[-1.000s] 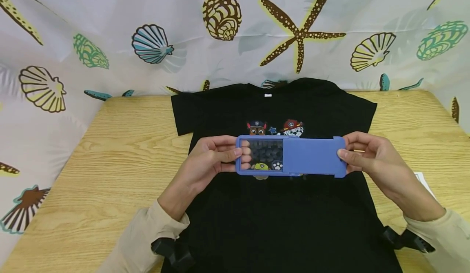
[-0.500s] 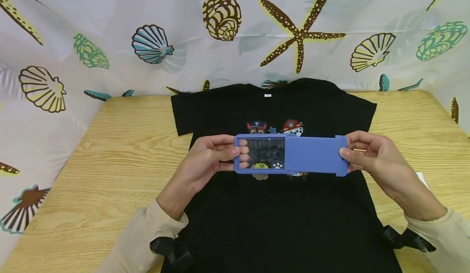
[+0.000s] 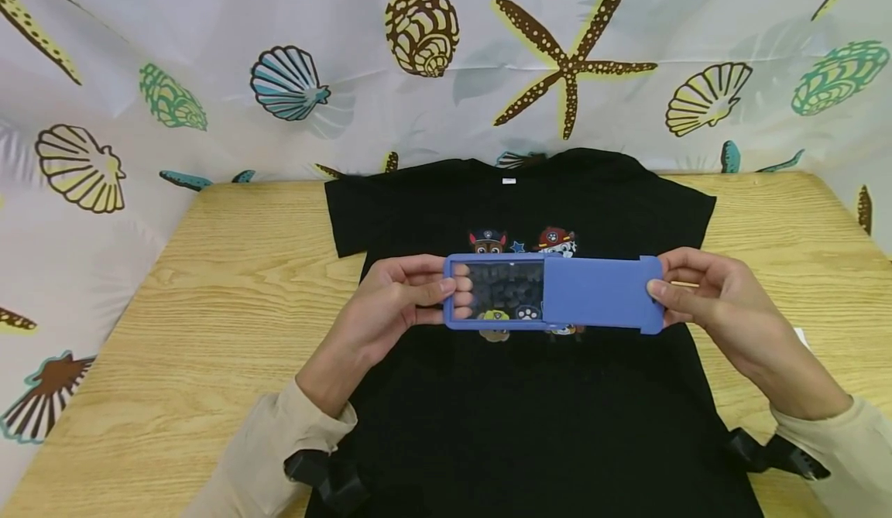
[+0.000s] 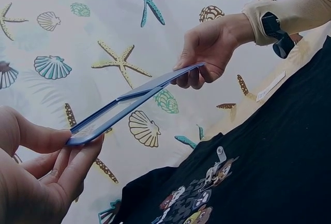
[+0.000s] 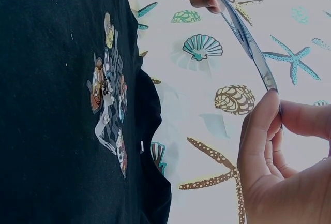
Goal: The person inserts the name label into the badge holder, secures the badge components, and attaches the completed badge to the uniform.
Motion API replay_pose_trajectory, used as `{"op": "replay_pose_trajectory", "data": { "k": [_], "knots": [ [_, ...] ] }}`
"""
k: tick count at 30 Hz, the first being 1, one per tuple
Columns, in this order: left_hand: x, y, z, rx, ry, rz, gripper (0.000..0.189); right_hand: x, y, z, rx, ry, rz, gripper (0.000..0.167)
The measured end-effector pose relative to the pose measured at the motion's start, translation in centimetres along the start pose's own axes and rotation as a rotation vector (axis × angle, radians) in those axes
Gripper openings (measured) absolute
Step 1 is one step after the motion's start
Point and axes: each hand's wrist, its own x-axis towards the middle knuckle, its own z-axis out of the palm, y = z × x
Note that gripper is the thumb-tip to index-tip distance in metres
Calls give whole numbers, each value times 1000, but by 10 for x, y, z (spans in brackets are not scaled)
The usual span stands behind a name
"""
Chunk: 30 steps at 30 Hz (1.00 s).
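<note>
A flat blue slide-out case with a clear window is held level above a black T-shirt. Its solid blue sliding panel extends to the right. My left hand pinches the windowed end, thumb on top; several of its fingertips show through the window. My right hand pinches the panel's outer end, thumb on top. Part of the shirt's cartoon print is seen through the window, and the solid panel hides another part. In the left wrist view the case appears thin, nearly edge-on.
The T-shirt lies spread on a wooden table, collar toward the back. Behind it hangs a white cloth printed with shells and starfish. A white piece shows beside the right forearm.
The right hand has moved slightly right with the sliding panel, and the left slightly left. More of the clear window is uncovered now.
</note>
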Motion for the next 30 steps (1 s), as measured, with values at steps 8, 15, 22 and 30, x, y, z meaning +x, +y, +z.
{"op": "replay_pose_trajectory", "data": {
  "k": [8,15,22,30],
  "knots": [
    [0,0,0,-1,4,14,22,-1,0,-1,13,-2,-2,15],
    [2,0,-2,12,30,24,22,-1,-1,-4,34,3,-15,15],
    [4,1,-4,-32,78,3,29,0,-2,-11,83,2,-22,16],
    [5,2,-8,-73,104,14,21,1,-2,-11,82,-4,-15,16]
  ]
}}
